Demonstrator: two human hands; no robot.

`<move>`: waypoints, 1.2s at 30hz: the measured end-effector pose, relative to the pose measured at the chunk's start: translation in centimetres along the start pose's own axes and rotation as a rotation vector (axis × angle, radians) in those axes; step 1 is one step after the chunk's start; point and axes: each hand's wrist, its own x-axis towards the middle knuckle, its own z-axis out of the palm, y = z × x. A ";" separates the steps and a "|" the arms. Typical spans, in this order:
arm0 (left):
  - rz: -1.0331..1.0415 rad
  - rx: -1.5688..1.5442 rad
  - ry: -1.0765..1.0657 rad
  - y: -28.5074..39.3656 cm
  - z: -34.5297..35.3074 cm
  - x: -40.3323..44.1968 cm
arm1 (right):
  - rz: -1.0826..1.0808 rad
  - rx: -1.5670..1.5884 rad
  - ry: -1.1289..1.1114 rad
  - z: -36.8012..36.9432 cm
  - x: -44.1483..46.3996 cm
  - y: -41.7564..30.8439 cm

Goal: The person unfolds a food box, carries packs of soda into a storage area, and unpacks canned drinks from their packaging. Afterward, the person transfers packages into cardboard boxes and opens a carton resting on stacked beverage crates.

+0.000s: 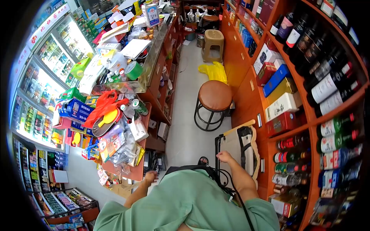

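Note:
My left hand (151,177) hangs low beside the front end of a cluttered wooden counter (133,174). Motion smears its fingers, and no held thing shows. Over on the other side, my right hand (223,155) is held out with its fingers curled in, and nothing visible sticks out of it. It is in front of a folded beige recliner (231,148) with a dark frame, which leans by the cabinets; whether the two touch I cannot tell. A black cord (239,200) runs down past my right forearm.
A brown round stool (215,96) stands in the aisle, with a yellow plastic bag (216,71) and a beige plastic stool (213,43) beyond it. Bottle shelves (314,125) line the right. Plastic packaging (129,144) and a red bag (106,107) cover the counter's near end.

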 end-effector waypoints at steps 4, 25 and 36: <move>0.254 -0.117 -0.063 7.3 4.7 4.0 | -0.014 -0.059 0.015 -6.9 4.5 -1.7; 0.197 0.140 -0.177 54.8 22.0 31.9 | 0.060 -0.112 0.284 -28.0 29.5 -21.5; 0.403 0.303 -0.534 71.0 44.0 60.1 | 0.173 -0.699 0.335 -24.2 35.3 -20.5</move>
